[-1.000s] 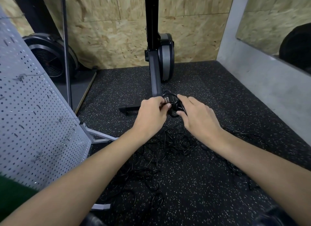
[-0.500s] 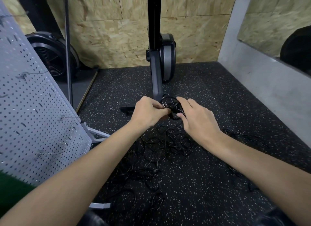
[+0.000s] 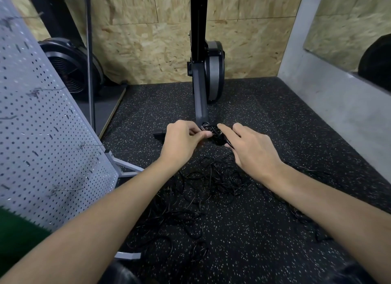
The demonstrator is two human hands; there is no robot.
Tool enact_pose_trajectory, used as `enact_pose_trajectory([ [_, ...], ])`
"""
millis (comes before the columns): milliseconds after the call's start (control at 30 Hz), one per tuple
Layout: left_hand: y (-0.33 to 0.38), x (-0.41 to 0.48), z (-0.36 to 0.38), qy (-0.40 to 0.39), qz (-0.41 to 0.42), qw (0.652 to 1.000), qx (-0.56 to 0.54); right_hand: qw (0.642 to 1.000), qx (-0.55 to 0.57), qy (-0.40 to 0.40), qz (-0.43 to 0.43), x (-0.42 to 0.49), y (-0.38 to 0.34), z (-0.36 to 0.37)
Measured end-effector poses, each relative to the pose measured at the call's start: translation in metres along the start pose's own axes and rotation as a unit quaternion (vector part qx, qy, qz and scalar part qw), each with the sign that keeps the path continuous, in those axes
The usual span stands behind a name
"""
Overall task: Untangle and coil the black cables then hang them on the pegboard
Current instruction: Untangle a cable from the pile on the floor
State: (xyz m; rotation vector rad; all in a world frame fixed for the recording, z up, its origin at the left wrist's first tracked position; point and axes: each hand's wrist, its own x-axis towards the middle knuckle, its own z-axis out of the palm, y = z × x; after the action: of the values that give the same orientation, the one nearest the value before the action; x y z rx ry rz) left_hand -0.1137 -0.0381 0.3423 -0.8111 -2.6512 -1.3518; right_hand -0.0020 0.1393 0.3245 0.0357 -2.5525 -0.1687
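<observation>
Pegboard, left: grey perforated sheet metal, matt painted; floor: black rubber, pale-flecked, grainy, matt; far wall: raw chipboard, rough flaked wood; right wall: grey, matt, concrete-like; black cables: smooth plastic sheath, slight sheen.

No text, label or number can be read — neither on the pegboard nor the exercise machine.

Two forearms, bare from near edge up to L hand & R hand, both bare too. Dark green fabric at near left, prob. shirt or sleeve; blurred dark shapes along near edge.
</observation>
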Motion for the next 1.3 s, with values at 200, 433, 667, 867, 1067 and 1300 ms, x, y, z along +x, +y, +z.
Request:
enact_pose_trajectory([
  [200,-0.009,0.005,-0.005,-0.002,0.075,0.997,0.005,0.999,0.029,0.001,-0.014,-0.005,0.003,0.000],
  [433,-0.009,0.004,-0.004,-0.003,0.085,0.996,-0.033,0.996,0.089,-0.028,0.012,-0.006,0.001,0.002],
  [667,-0.012,0.006,0.000,-0.009,0.080,0.997,-0.021,0.966,0.216,-0.116,0.086,-0.006,0.007,0.000],
  [867,-0.012,0.007,0.000,-0.077,0.068,0.995,0.004,0.931,0.308,-0.150,0.124,-0.003,0.018,0.007],
  [1067,-0.026,0.013,0.000,-0.127,0.012,0.992,0.012,0.905,0.359,-0.179,0.139,-0.007,0.024,0.001],
  [1300,-0.034,0.016,0.001,-0.120,-0.049,0.992,-0.004,0.883,0.381,-0.200,0.191,-0.004,0.023,0.001],
])
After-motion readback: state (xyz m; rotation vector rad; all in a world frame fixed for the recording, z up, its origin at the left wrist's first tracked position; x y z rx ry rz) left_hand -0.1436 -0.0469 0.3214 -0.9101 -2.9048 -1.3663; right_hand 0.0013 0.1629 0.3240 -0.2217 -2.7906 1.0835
